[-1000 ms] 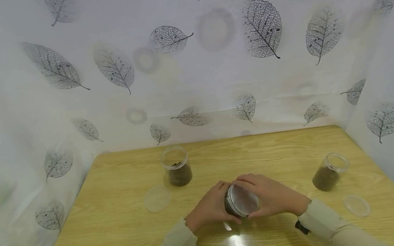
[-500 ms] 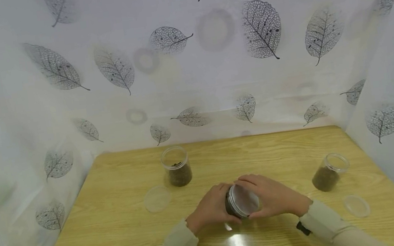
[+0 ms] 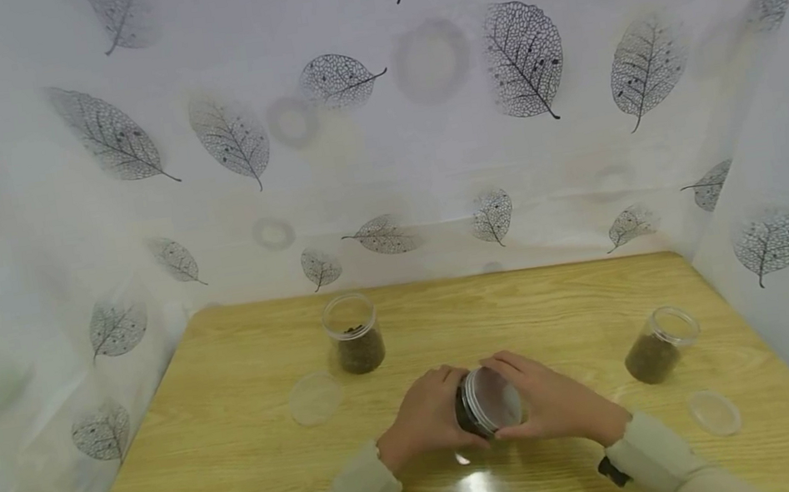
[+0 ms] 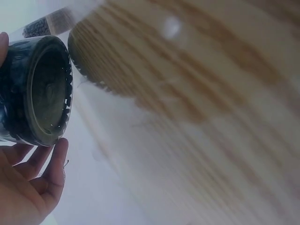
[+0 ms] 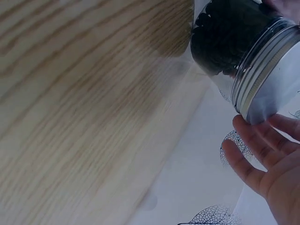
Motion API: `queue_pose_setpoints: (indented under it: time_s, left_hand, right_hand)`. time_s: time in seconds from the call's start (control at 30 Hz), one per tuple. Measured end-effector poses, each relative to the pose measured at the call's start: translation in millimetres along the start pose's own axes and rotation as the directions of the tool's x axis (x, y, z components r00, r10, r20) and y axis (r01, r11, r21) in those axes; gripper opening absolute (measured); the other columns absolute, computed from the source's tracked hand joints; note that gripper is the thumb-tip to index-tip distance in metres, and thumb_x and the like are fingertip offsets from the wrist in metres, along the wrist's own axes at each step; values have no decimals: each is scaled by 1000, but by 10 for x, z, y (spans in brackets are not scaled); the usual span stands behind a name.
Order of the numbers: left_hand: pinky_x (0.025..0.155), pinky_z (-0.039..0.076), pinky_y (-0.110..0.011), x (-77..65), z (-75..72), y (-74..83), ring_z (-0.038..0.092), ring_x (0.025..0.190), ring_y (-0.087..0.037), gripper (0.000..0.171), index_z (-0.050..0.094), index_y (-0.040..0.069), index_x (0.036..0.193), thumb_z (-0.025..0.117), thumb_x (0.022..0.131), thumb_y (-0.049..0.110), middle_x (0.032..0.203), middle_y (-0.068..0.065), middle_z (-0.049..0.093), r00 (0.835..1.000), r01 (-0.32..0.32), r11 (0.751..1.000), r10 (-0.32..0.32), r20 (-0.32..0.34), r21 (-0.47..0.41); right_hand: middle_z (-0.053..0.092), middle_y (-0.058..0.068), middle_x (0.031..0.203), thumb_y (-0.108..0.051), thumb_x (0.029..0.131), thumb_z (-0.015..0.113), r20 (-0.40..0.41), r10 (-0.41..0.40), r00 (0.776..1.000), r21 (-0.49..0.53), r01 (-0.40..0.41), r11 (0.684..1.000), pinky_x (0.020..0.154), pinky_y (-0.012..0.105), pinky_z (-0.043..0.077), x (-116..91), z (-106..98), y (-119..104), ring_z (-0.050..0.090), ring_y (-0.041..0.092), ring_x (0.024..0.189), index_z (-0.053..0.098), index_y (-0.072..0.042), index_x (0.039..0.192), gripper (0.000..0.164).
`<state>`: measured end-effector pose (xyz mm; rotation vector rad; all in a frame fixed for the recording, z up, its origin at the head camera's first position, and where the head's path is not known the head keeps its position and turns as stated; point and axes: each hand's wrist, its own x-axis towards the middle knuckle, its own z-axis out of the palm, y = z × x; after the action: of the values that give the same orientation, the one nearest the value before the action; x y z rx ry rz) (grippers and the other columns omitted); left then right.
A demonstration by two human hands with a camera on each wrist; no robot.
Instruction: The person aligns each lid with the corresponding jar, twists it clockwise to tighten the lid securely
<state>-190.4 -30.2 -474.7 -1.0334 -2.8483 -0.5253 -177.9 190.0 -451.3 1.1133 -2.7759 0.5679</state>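
A clear jar with dark contents is tilted between the two hands, its pale round lid angled to the right. My left hand grips the jar's body from the left. In the left wrist view the jar's base faces the camera, with the fingertips of the left hand below it. From the right, my right hand holds the lid by its edge, thumb below and fingers above. The right wrist view shows the ridged rim and the right hand with its fingertips at the lid's edge.
An uncovered jar with dark contents stands at the back left of the wooden table; a translucent disc lid lies before it. Another uncovered jar stands at the right, near a second loose lid. A leaf-patterned curtain surrounds the table.
Both hands and the jar between them have shifted slightly to the right, and a little more of the jar's dark side shows. The other jars and loose lids stay in place.
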Motion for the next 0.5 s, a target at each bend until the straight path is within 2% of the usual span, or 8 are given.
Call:
queue_pose_setpoints:
  time_s: [0.37,0.5]
  left_hand:
    - [90,50,-29,-17,7,32,58,102,-14,93,51,10,127,80,55,62,116,0,60,999,-16,1000,17,-38,18]
    - [89,50,-28,-15,14,33,58,101,-14,93,52,10,125,80,55,63,115,0,61,999,-18,999,19,-42,26]
  right_hand:
    - [55,3,118,-68,71,64,-36,130,991,44,-128,991,80,36,55,-36,43,-86,58,17,101,38,-8,139,94]
    - [55,6,119,-70,71,62,-31,139,990,29,-138,990,80,38,54,-38,28,-96,59,20,101,38,-7,139,96]
